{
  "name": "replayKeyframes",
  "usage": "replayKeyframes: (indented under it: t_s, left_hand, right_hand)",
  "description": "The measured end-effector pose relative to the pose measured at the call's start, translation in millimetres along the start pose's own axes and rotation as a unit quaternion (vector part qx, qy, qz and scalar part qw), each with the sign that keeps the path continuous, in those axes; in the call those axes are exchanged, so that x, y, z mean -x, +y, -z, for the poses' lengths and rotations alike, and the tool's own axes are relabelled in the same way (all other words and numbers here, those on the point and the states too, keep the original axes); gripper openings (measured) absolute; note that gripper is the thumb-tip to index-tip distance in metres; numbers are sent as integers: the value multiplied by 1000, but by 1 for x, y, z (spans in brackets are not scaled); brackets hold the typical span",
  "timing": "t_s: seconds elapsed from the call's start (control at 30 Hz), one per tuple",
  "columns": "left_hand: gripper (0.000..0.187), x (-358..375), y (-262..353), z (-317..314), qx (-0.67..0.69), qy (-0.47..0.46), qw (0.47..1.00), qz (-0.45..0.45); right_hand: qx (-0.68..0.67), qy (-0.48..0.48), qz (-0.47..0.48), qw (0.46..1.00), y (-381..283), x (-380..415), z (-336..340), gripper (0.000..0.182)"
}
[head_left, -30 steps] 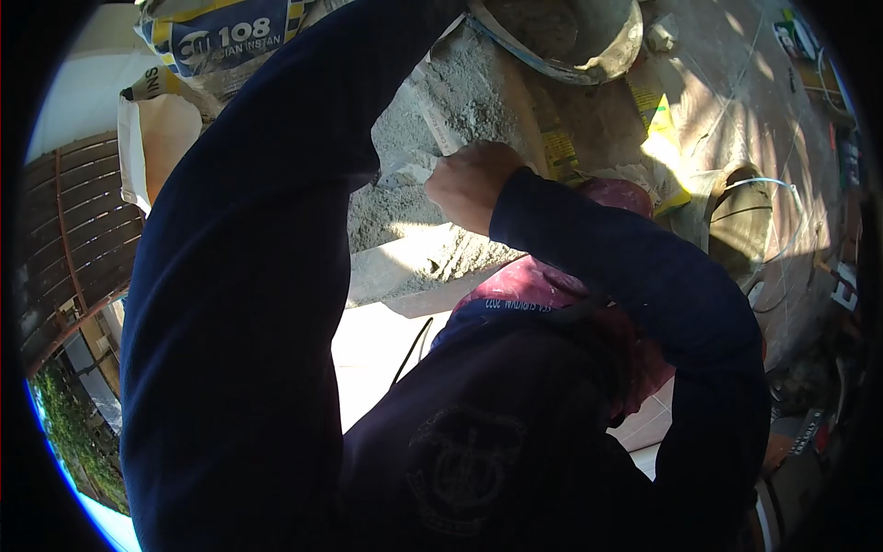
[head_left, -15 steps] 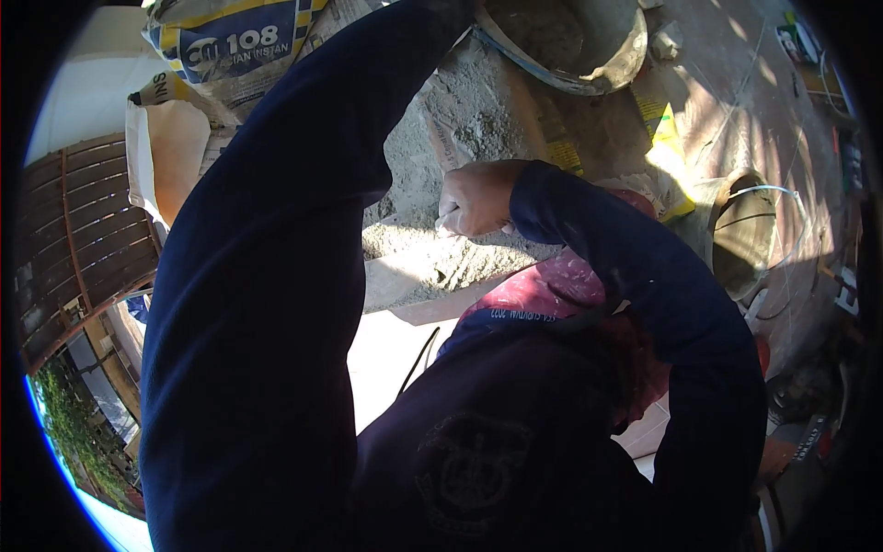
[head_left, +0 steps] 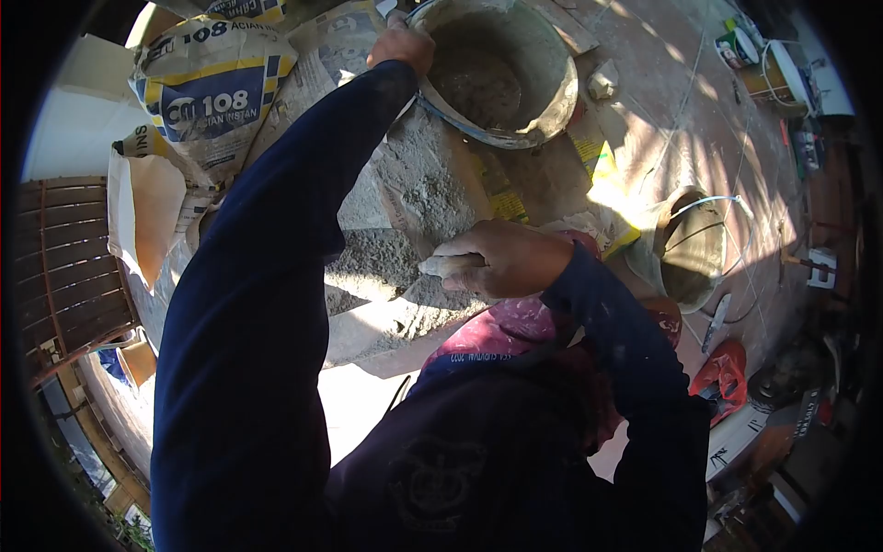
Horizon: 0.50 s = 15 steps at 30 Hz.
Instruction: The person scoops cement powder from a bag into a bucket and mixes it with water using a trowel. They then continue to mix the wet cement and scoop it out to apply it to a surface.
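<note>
Scooping grey mortar powder beside the bucket

I'm keeping my right hand (head_left: 501,260) low, fingers (head_left: 469,267) curled tight around a trowel handle (head_left: 434,266) just beyond them in the powder heap (head_left: 405,221); my left hand (head_left: 402,43) is gripping the bucket (head_left: 552,101) rim, steadying it

Matt paper sack (head_left: 216,97), rough grey powder (head_left: 405,198)

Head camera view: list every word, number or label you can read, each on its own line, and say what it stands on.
"108" in white on the blue panel of the cement bag.
"INSTAN" beneath it on the same bag; the word before it is cut off.
Small print on the pink cloth: upside down, too blurred to read.
Yellow wrapper: unreadable.
</note>
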<state>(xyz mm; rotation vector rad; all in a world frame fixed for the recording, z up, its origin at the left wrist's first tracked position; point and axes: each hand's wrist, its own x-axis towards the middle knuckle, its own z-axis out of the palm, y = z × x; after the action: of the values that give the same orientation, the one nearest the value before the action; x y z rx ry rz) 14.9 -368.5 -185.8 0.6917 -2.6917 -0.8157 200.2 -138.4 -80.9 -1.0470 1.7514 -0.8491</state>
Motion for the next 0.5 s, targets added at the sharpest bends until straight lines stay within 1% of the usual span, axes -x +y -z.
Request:
replayKeyframes:
  t_s: [0.13,0.2,0.23,0.3,0.33,0.37,0.4,0.43,0.5]
  left_hand:
    - [49,3,4,8,24,-29,999,22]
    - [49,3,3,9,41,-38,998,27]
    - [48,3,2,9,53,-37,998,26]
    - [47,4,2,9,63,-35,997,31]
    - [46,5,3,10,62,-34,997,35]
    - [46,5,4,12,60,-33,997,38]
    - [45,5,4,12,61,-32,997,39]
    - [45,5,4,12,62,-31,997,39]
    - [44,6,6,14,59,-35,997,44]
  right_hand:
    - [-45,-27,-186,981,-24,62,65,46]
    - [-96,3,-346,933,-34,82,95,42]
    - [-65,22,-305,950,-16,96,108,41]
    - [-48,51,-273,959,15,108,139,39]
    - [-61,61,-283,955,20,102,155,39]
    - [-46,62,-305,949,16,92,171,39]
    - [3,110,-388,915,13,76,177,30]
    - [18,119,-382,916,3,60,190,29]
    - [45,163,-313,935,72,16,203,24]
